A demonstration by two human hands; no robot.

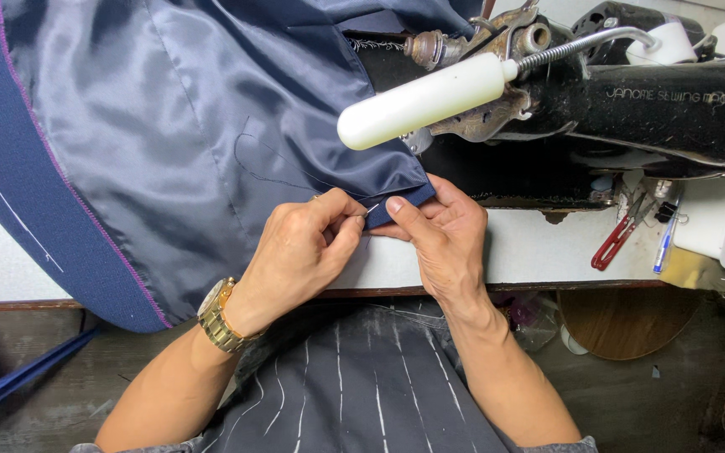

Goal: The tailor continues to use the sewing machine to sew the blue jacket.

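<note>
Barely visible, a pin (370, 209) pinched by left hand (308, 247); right hand (442, 231) gripping navy fabric corner (404, 200), fingertips hidden beneath.

Lighting: bright, even, falling from above. Glare: soft sheen showing on the satin lining (169, 109); the white lamp tube (421, 101) is reading near blown-out. Shadows: the floor under the counter (547, 252) is lying dim. Focus: centre is staying sharp; edges are bending slightly and softening, lower right corner blurring.
</note>
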